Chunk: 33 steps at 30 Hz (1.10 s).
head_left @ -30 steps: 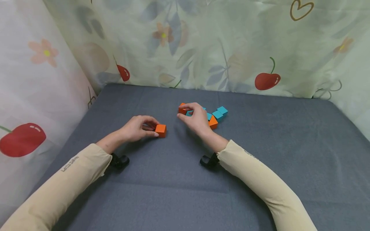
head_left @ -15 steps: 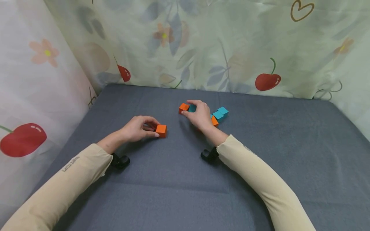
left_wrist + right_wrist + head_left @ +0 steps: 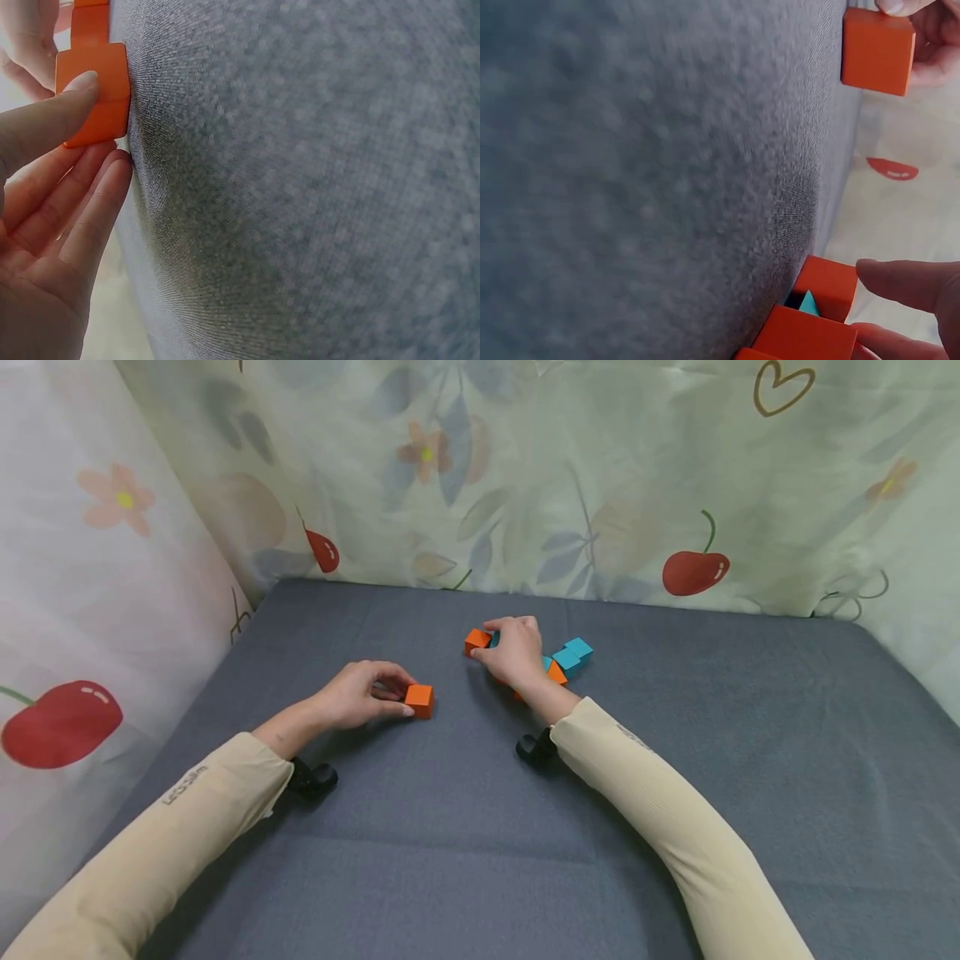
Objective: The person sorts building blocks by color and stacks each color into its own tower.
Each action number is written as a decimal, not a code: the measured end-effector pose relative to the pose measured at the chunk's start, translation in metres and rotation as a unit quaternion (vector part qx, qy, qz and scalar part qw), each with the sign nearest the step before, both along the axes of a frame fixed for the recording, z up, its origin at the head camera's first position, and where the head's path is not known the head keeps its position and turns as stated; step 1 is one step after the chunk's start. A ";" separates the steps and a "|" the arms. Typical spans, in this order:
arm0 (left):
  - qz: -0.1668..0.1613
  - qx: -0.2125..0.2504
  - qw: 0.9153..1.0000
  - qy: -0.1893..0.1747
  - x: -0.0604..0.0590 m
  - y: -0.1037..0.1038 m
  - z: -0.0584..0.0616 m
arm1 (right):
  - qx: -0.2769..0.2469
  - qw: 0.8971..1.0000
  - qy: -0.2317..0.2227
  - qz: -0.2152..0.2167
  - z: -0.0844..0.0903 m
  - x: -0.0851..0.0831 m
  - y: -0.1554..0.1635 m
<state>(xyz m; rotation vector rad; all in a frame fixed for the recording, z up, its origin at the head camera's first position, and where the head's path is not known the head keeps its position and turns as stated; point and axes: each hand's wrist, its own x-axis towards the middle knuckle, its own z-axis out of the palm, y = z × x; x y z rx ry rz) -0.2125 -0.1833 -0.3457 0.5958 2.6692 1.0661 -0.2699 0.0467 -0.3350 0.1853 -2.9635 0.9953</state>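
Observation:
My left hand [image 3: 362, 695] pinches an orange cube [image 3: 420, 701] low over the grey cloth, thumb on its near side and fingers behind, as the left wrist view shows. My right hand [image 3: 516, 652] reaches over a group of orange and teal blocks. Its thumb tip comes right at an orange block [image 3: 832, 287], while another finger passes behind a second orange block [image 3: 806, 334]. A bit of teal [image 3: 808, 304] shows between these two. In the head view an orange block [image 3: 477, 642] sits left of the fingertips. I cannot tell whether the right fingers grip a block.
Right of the right hand lie teal cubes [image 3: 573, 656] and an orange block with a pointed top [image 3: 556, 673]. The right hand hides part of the group. Grey cloth [image 3: 420, 877] covers the table, and a patterned curtain [image 3: 525, 485] stands behind and at the sides.
The right hand has shifted slightly right and back from the leftmost orange block, which now shows more fully. Its forearm has since swung a little left. The left hand stays at its cube.

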 end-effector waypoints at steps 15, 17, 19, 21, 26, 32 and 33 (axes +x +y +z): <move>0.001 0.006 1.000 -0.005 0.000 -0.001 0.000 | 0.031 0.999 0.028 0.007 -0.002 -0.004 -0.008; 0.001 0.006 1.000 -0.004 0.000 -0.001 -0.001 | 0.023 0.999 0.023 0.006 -0.002 -0.004 -0.008; 0.002 0.006 1.000 -0.005 0.001 -0.001 -0.001 | 0.016 1.000 0.020 0.007 -0.003 -0.004 -0.008; 0.001 0.005 1.000 -0.004 0.000 -0.001 -0.002 | 0.007 1.000 0.016 0.010 -0.003 -0.003 -0.007; 0.000 0.007 1.000 -0.004 0.000 -0.002 -0.002 | -0.042 0.999 -0.008 0.017 -0.003 0.001 -0.004; -0.001 0.007 1.000 -0.003 -0.001 -0.002 -0.003 | -0.093 0.994 -0.022 0.045 -0.002 0.008 -0.001; -0.001 0.007 1.000 -0.003 -0.001 -0.002 -0.003 | -0.102 0.993 -0.023 0.051 -0.002 0.009 -0.001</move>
